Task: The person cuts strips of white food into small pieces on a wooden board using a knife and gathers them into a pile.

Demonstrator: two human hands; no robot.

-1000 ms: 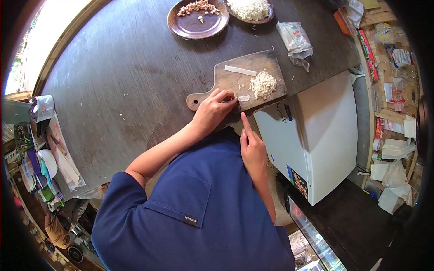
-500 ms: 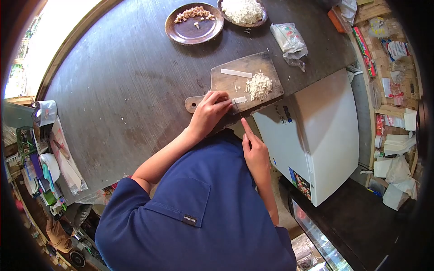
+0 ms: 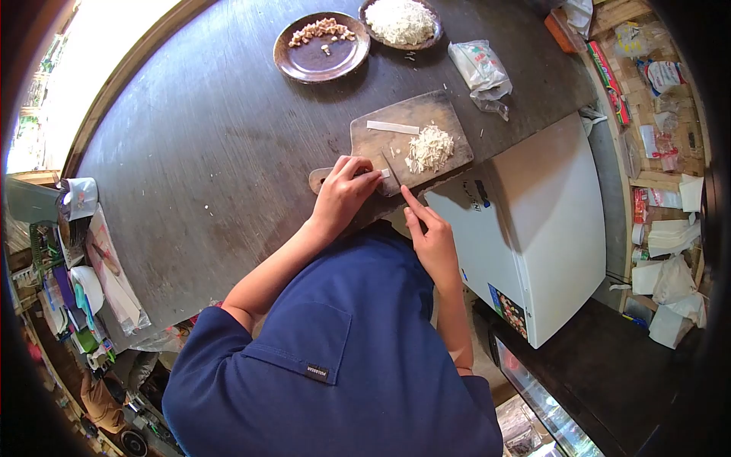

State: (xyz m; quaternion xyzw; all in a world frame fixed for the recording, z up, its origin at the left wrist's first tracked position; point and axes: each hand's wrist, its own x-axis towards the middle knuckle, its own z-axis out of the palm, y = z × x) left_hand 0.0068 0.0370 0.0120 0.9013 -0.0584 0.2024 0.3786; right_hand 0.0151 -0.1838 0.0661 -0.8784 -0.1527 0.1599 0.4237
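Observation:
On the near left part of the wooden cutting board [image 3: 449, 114], my left hand [image 3: 345, 187] pinches a small pale strip [image 3: 385, 174]. My right hand [image 3: 432, 233] is closed round a knife [image 3: 394, 172], its index finger stretched along the top; the handle is hidden in the hand. The blade stands at the strip's right end. A heap of pale shreds [image 3: 430, 148] lies on the board's right side. Another long pale strip [image 3: 392, 127] rests near the far edge.
Beyond the board are a brown plate [image 3: 320, 65] with small chunks, a bowl of white shreds [image 3: 400, 21] and a plastic bag [image 3: 482, 70]. A white fridge [image 3: 544, 228] stands right of the table [image 3: 205, 152]. Packages hang at the right wall.
The knife blade now stands more upright in view, over the board, and my right hand has moved slightly up. The whole view has shifted a little.

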